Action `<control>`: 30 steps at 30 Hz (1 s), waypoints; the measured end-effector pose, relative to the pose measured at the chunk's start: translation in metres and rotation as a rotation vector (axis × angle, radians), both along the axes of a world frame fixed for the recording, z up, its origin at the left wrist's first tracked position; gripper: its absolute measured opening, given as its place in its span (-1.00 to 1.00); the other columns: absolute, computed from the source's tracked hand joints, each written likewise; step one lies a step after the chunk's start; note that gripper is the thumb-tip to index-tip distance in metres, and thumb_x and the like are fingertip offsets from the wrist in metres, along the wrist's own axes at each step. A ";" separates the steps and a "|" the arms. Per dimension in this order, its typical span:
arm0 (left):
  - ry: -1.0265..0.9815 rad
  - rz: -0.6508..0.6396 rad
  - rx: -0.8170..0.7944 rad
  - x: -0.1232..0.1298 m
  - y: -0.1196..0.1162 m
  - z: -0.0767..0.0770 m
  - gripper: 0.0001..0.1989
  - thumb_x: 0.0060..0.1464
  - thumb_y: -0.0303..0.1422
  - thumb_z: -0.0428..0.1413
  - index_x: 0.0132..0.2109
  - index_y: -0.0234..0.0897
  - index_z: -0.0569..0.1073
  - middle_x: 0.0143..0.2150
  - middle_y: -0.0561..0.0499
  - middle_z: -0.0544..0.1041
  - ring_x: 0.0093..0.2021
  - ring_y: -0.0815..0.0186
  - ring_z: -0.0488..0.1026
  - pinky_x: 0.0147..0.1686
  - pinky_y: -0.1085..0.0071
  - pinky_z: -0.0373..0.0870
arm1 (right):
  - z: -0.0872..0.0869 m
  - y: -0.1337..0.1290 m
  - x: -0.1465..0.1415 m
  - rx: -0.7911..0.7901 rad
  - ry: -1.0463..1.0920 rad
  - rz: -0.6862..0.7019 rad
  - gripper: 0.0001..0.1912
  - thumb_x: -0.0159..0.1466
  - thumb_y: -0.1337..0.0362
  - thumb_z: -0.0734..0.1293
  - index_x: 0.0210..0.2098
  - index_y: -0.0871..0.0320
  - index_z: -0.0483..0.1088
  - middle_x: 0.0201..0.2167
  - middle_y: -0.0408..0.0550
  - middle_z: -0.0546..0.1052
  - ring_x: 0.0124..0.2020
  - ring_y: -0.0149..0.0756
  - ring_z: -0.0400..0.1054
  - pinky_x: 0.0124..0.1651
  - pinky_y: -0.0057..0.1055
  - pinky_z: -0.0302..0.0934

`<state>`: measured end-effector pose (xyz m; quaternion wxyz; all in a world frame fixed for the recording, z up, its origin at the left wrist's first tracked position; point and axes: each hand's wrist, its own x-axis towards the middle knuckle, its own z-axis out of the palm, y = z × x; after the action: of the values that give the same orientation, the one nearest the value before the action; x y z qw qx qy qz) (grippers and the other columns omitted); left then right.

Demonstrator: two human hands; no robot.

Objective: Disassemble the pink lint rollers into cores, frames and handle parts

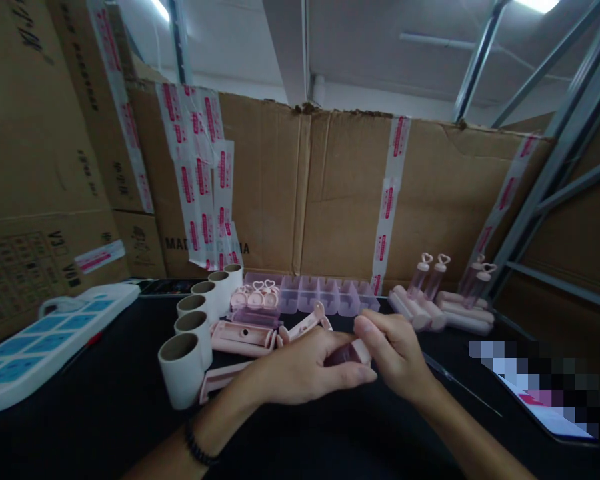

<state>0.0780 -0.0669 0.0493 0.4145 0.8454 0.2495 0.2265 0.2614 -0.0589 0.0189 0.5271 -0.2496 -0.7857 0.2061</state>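
My left hand (pixel 307 367) wraps round a small translucent purple piece (pixel 344 355) with a pale pink end; most of it is hidden by the fingers. My right hand (pixel 395 353) is closed at that pink end, its thumb and fingers pressed together there. Behind my left hand lie a pink holder (pixel 244 337) with a hole in it and a second pink bracket-like part (pixel 303 325). Under my left forearm another pink bracket (pixel 223 379) sticks out. White cardboard-like tubes (pixel 180 370) stand in a row to the left.
Purple clear trays (pixel 320 293) line the back, with pink heart-topped pieces (pixel 255 295) at their left. At right lie pink rolls (pixel 463 310) with heart-handled tubes (pixel 434 279). A thin tool (pixel 463 383), a phone (pixel 540 400) and a power strip (pixel 50 333) flank the work. Cardboard (pixel 265 180) walls the back.
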 end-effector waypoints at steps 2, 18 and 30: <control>-0.044 0.065 0.035 0.002 -0.002 -0.002 -0.76 0.24 -0.19 0.10 -0.27 -0.28 0.41 -0.42 0.12 0.30 -0.37 0.36 0.25 -0.38 0.47 0.20 | -0.002 0.008 -0.001 -0.219 0.266 0.008 -0.54 0.46 0.09 0.20 -0.54 0.09 0.09 -0.64 -0.27 0.08 -0.64 -0.46 -0.06 -0.58 -0.43 -0.16; -0.044 0.124 0.533 0.016 -0.025 -0.041 -0.76 0.31 -0.25 0.07 0.05 -0.22 0.32 -0.17 -0.03 0.56 -0.22 0.21 0.53 -0.23 0.36 0.40 | 0.047 0.172 -0.055 -0.312 -0.369 0.137 -0.72 0.30 0.08 0.41 -0.34 0.17 0.41 -0.46 -0.15 0.50 -0.43 -0.36 0.38 -0.32 -0.41 0.31; -0.053 0.152 1.077 0.025 -0.011 -0.073 -0.64 0.36 -0.09 -0.01 0.04 -0.30 0.29 -0.21 -0.06 0.59 -0.22 0.17 0.60 -0.27 0.32 0.48 | 0.002 0.224 -0.141 -0.313 -0.695 0.065 -0.66 0.41 0.17 0.36 0.10 0.18 0.42 0.07 0.05 0.50 -0.02 -0.14 0.48 0.00 -0.11 0.44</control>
<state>0.1027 -0.0777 -0.0233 -0.0886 0.9117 0.1479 0.3728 0.1208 0.1648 0.0208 0.1781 -0.3571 -0.8841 0.2433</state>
